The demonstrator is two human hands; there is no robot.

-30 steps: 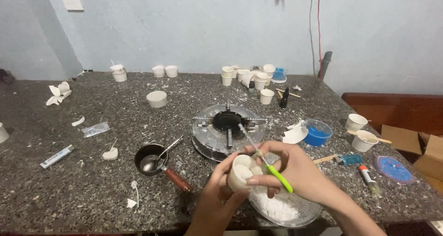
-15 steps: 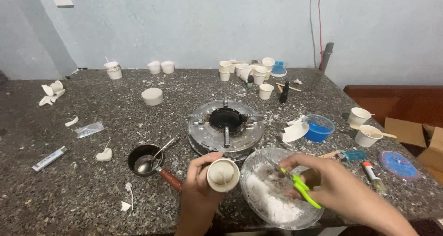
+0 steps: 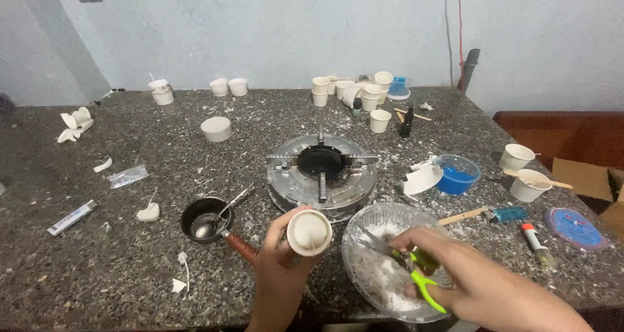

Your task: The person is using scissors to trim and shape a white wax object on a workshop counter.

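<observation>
Head view: left hand (image 3: pixel 281 267) grips a small white cup (image 3: pixel 309 232) beside the glass bowl (image 3: pixel 364 231), near the metal stove (image 3: pixel 322 173), while right hand (image 3: pixel 468 281) clasps green-handled scissors (image 3: pixel 409 267) over the bowl's white flakes (image 3: pixel 377 277).

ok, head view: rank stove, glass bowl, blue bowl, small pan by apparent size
1. stove and glass bowl: look alike, and the bowl is nearer the camera and partly hidden by the right hand, so no order.
2. small pan.
3. blue bowl.
</observation>
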